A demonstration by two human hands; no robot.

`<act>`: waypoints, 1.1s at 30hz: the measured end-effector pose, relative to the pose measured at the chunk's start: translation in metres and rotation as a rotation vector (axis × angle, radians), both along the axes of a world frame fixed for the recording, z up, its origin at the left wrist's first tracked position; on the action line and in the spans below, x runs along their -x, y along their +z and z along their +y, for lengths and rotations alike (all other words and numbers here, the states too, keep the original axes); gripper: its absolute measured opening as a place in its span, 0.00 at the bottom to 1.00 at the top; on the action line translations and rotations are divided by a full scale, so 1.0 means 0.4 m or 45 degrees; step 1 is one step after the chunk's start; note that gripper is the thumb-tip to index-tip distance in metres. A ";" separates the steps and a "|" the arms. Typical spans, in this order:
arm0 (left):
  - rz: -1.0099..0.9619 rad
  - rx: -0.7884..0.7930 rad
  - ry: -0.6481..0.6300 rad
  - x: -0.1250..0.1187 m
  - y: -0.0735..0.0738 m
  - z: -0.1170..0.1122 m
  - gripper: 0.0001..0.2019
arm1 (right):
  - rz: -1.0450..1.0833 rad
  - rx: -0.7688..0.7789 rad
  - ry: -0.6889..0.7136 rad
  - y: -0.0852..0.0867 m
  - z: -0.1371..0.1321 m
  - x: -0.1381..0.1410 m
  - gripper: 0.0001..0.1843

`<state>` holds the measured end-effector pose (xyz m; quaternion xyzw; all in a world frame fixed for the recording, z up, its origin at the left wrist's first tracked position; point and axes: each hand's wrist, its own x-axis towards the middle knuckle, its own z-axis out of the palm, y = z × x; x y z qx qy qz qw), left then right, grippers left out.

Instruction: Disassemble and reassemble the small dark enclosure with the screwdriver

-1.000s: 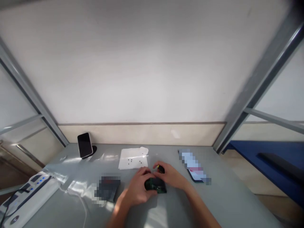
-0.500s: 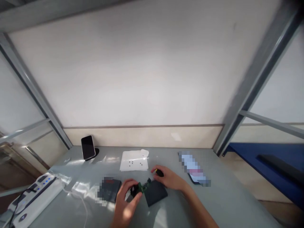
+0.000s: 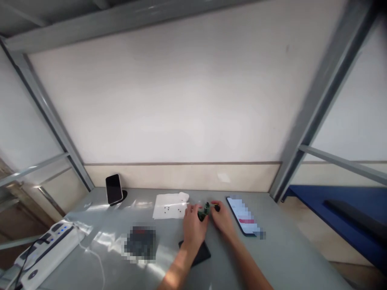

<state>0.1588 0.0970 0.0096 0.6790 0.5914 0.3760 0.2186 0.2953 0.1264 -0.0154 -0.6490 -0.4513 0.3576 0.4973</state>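
My left hand (image 3: 193, 227) is closed around a small green circuit board (image 3: 206, 208) with dark parts on it, held up near the right edge of a white paper sheet (image 3: 160, 201). Just to the right, my right hand (image 3: 223, 219) grips a short black-and-yellow tool (image 3: 217, 207); its working end is hidden. Several tiny dark pieces, like screws, lie on the sheet. Beneath my left wrist is a flat black panel (image 3: 202, 255), partly covered by the forearm.
A dark box (image 3: 142, 243), partly blurred, lies left of my hands. To the right is a phone (image 3: 242, 215) with a lit screen. A dark-screened device (image 3: 114, 189) stands at the back left. A white power strip (image 3: 50, 255) with cables fills the left side.
Both hands have moved away from me, the left also rightward, bringing the circuit board off the black panel toward the paper's right edge. The tool stays in my right hand. The view has shifted slightly.
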 end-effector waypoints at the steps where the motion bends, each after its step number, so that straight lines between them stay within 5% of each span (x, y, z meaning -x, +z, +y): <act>1: 0.017 -0.007 -0.010 0.001 -0.002 -0.004 0.13 | -0.023 -0.010 -0.033 -0.004 0.004 -0.008 0.20; 8: -0.089 -0.158 -0.116 0.111 -0.003 -0.101 0.14 | -0.172 -0.050 0.007 -0.013 0.003 -0.030 0.16; 12: 0.082 -0.133 -0.593 0.218 -0.019 -0.180 0.12 | -0.265 -0.100 0.097 -0.004 -0.002 -0.018 0.10; 18: 0.315 -0.166 -0.324 0.307 -0.048 -0.182 0.17 | -0.342 -0.137 0.223 0.005 -0.013 -0.006 0.10; 25: 0.221 -0.411 0.160 0.361 -0.216 -0.204 0.16 | -0.312 -0.190 0.244 0.006 -0.045 -0.018 0.20; 28: 0.210 -0.426 0.106 0.368 -0.231 -0.234 0.15 | -0.327 -0.218 0.229 -0.002 -0.065 -0.016 0.21; 33: 0.240 -0.399 -0.347 0.361 -0.184 -0.270 0.13 | -0.480 -0.206 0.287 0.001 -0.118 0.017 0.19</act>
